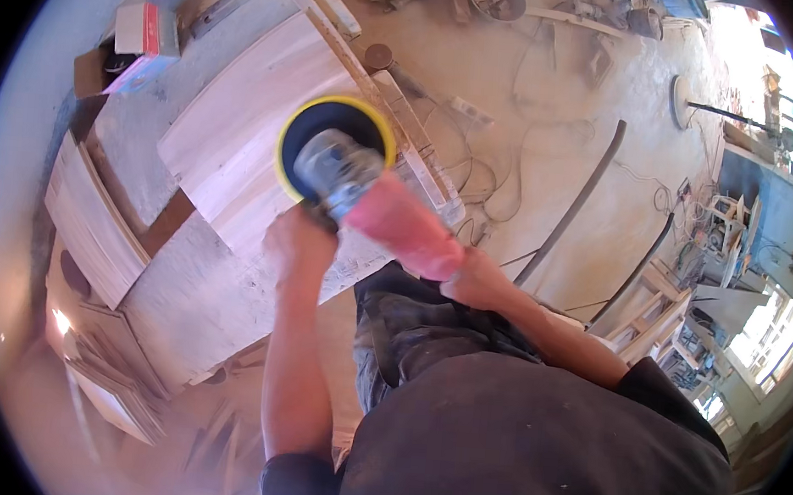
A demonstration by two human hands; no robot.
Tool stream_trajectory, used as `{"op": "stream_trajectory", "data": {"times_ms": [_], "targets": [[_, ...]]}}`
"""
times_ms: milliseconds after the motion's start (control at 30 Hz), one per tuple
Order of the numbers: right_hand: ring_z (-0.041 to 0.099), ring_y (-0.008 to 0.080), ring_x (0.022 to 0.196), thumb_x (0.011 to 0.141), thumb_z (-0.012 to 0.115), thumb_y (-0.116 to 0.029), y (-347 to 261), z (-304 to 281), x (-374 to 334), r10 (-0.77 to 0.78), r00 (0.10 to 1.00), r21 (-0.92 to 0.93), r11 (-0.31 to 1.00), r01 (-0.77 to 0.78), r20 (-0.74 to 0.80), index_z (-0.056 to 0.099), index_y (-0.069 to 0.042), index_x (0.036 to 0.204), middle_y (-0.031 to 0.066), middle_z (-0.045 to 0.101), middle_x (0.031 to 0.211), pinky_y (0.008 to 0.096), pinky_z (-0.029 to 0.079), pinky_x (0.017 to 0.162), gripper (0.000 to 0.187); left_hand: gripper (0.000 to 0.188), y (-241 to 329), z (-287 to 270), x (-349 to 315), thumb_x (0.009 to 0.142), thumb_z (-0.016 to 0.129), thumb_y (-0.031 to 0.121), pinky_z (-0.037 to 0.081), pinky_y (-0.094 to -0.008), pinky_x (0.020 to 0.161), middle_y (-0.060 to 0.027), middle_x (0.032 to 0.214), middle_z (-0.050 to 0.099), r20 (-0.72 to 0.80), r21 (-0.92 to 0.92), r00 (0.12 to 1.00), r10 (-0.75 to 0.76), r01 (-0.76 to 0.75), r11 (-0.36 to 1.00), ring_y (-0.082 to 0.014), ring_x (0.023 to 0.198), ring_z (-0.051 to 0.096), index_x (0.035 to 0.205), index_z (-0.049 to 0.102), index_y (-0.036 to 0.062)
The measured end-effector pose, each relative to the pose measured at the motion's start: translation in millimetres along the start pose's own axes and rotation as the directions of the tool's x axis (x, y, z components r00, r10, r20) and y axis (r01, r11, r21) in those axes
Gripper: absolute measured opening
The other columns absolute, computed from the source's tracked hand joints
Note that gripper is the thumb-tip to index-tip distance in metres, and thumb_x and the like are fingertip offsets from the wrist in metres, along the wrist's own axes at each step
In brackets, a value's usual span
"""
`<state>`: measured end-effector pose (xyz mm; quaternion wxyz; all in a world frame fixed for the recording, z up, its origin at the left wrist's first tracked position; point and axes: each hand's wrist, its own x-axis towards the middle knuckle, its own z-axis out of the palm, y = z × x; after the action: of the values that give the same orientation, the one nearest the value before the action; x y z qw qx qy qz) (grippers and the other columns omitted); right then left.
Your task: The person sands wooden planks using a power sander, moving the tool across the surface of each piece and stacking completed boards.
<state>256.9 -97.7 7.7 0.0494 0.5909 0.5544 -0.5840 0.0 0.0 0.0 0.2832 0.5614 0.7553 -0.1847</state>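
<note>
A disc sander with a red body and metal head lies across the space between my two hands. Its round dark pad, edged in yellow, is over a pale, gently curved wooden panel and appears to rest on it. My left hand is closed round the dark side handle near the head. At the rear end of the red body, my right hand is wrapped round the tool, its fingers partly hidden. Under the panel is a grey, dusty worktable.
An open cardboard box sits on the table's far left. Another curved wooden panel lies at the left edge, above stacked boards. Cables and a long curved strip lie on the dusty floor to the right.
</note>
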Motion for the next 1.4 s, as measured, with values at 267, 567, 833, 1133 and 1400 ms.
{"op": "stream_trajectory", "data": {"times_ms": [267, 567, 833, 1133, 1400], "targets": [[0.067, 0.0424, 0.101, 0.076, 0.064, -0.018, 3, -13, 6, 0.158, 0.987, -0.052, 0.986, -0.159, -0.022, 0.068, -0.001, 0.107, 0.0249, 0.071, 0.102, 0.0482, 0.054, 0.086, 0.035, 0.023, 18, -11, 8, 0.082, 0.072, 0.029, 0.056, -0.0501, 0.081, -0.0194, 0.094, 0.074, -0.025, -0.048, 0.999, 0.038, -0.039, 0.998, -0.0384, 0.092, 0.072, 0.093, 0.074, 0.0084], [0.069, 0.0359, 0.099, 0.074, 0.067, -0.013, 20, -24, -2, 0.183, 0.975, 0.13, 0.977, -0.167, -0.128, 0.067, 0.0, 0.106, 0.0221, 0.071, 0.1, 0.0407, 0.054, 0.087, 0.035, 0.02, 58, -23, 26, 0.082, 0.069, 0.024, 0.057, -0.0476, 0.082, -0.0179, 0.094, 0.074, 0.022, -0.012, 0.991, 0.131, -0.131, 0.991, -0.0369, 0.093, 0.072, 0.095, 0.074, 0.0113], [0.066, 0.0416, 0.104, 0.075, 0.062, -0.013, -14, -34, 37, 0.242, 0.97, 0.082, 0.967, -0.24, -0.011, 0.067, -0.004, 0.111, 0.0237, 0.07, 0.107, 0.0468, 0.053, 0.089, 0.037, 0.021, 19, -31, 41, 0.076, 0.076, 0.023, 0.056, -0.0485, 0.081, -0.0169, 0.089, 0.074, -0.103, 0.004, 0.994, 0.027, -0.027, 1.0, -0.0371, 0.092, 0.071, 0.094, 0.075, 0.0123], [0.067, 0.0403, 0.103, 0.077, 0.061, -0.012, 10, -40, 25, 0.178, 0.975, 0.038, 0.984, -0.174, -0.131, 0.068, -0.005, 0.107, 0.0219, 0.071, 0.101, 0.0471, 0.053, 0.087, 0.032, 0.017, 61, -42, 46, 0.079, 0.071, 0.024, 0.057, -0.0464, 0.082, -0.0182, 0.087, 0.074, -0.019, -0.038, 0.994, 0.108, -0.109, 0.993, -0.0369, 0.09, 0.072, 0.09, 0.075, 0.0112], [0.07, 0.0388, 0.098, 0.077, 0.064, -0.013, -39, -76, 57, 0.226, 0.972, 0.222, 0.953, -0.207, -0.065, 0.069, -0.001, 0.106, 0.0243, 0.072, 0.099, 0.045, 0.055, 0.08, 0.031, 0.021, 60, -73, 91, 0.079, 0.072, 0.024, 0.057, -0.0475, 0.082, -0.0206, 0.095, 0.074, -0.054, -0.039, 0.997, 0.058, -0.06, 0.997, -0.038, 0.092, 0.071, 0.093, 0.077, 0.0093]]}}
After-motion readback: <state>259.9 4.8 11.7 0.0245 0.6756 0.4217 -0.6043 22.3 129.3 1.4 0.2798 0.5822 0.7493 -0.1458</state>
